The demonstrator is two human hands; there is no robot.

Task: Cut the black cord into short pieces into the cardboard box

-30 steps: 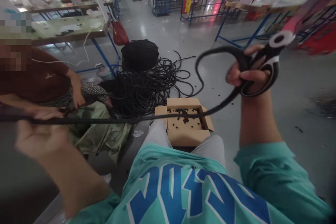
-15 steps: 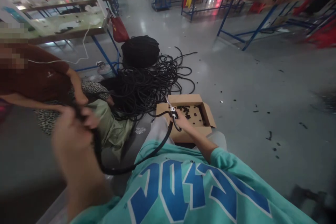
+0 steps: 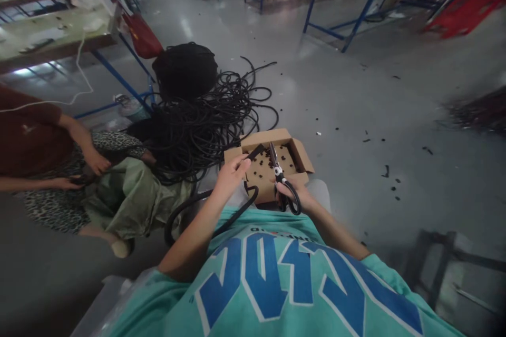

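A thick black cord (image 3: 237, 211) loops beside my lap, and my left hand (image 3: 232, 175) pinches it near an end that sticks out over the cardboard box (image 3: 264, 196). My right hand (image 3: 294, 194) is closed on black-handled scissors (image 3: 278, 169), whose blades point away from me above the box, just right of the cord end. Whether the blades are slightly apart is hard to tell. Small black pieces (image 3: 261, 164) lie scattered on the box's bottom. The box stands between my knees with its flaps folded outward.
Tangled black cord (image 3: 197, 126) and a big black roll (image 3: 185, 69) lie ahead on the left. A person (image 3: 29, 139) sits at the left with a green cloth (image 3: 138, 197). Blue-legged tables (image 3: 59, 47) stand beyond. Small scraps dot the floor at the right.
My left hand has come from the far left to the box with the cord. The scissors have turned and now point forward over the box. The view has shifted, and the person's hands have lowered.
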